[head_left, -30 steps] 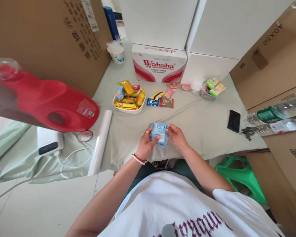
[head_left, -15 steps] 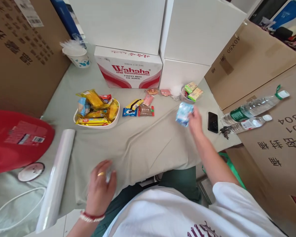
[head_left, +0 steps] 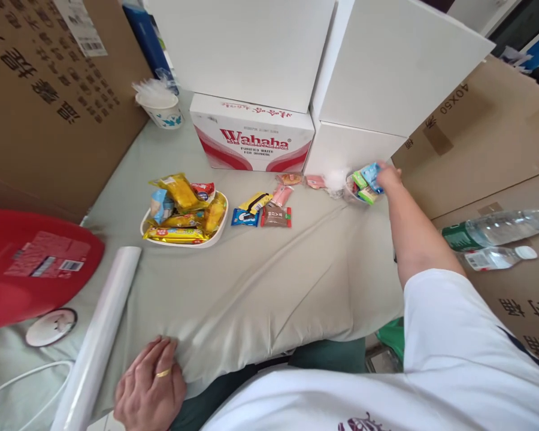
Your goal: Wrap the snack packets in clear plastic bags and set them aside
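My right hand (head_left: 388, 175) is stretched out to the far right of the table, its fingers closed on a light blue snack packet (head_left: 371, 174). The packet is over a small clear bowl (head_left: 354, 191) that holds green and yellow packets. My left hand (head_left: 150, 386) lies flat with fingers spread on the pale green tablecloth (head_left: 269, 287) at the near edge, beside a roll of clear film (head_left: 99, 338). It holds nothing.
A white dish (head_left: 186, 239) of yellow snack packets sits mid-table, with loose packets (head_left: 263, 212) to its right. A Wahaha carton (head_left: 254, 134), white boxes and a paper cup (head_left: 163, 111) stand behind. A red jug (head_left: 31, 263) lies left. Water bottles (head_left: 498, 230) rest on cardboard at right.
My right hand carried the blue packet from in front of me out to the clear bowl at the far right. My left hand let go and dropped flat onto the cloth.
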Demonstrator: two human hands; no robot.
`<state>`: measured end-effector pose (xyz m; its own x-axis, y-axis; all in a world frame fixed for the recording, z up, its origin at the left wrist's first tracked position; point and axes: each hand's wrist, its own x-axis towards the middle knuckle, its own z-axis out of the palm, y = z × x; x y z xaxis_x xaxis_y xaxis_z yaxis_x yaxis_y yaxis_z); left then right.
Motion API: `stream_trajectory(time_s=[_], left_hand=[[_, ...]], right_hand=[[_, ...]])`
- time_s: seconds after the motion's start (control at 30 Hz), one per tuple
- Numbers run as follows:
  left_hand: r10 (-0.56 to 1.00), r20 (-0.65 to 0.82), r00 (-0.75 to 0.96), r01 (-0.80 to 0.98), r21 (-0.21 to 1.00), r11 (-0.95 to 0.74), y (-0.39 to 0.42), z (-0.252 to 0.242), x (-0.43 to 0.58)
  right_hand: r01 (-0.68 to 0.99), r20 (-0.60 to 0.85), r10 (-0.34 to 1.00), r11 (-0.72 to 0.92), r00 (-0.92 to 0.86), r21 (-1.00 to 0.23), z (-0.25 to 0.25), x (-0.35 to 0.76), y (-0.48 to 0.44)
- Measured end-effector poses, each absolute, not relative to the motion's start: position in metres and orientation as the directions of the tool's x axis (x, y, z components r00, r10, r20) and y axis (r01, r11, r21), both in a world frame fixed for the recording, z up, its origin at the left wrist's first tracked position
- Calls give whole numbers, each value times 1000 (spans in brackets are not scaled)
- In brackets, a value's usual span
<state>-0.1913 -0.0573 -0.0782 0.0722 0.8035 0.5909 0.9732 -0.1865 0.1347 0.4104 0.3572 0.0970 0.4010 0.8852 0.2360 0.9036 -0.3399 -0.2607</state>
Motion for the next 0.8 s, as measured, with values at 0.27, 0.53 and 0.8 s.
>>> stream_trajectory(time_s=[0.27, 0.53, 0.8], left_hand=[[787, 606, 113, 981, 59, -186, -55, -68, -187], [782, 612, 121, 979, 57, -196, -55, -72, -190], [856, 513, 63, 964, 191, -185, -55, -56, -192]], right_hand=[[879, 198, 863, -422, 465, -224, 87, 408, 344], [961, 274, 936, -256, 221, 100, 70, 335, 273], [943, 107, 951, -303, 290, 140, 33, 339, 255]])
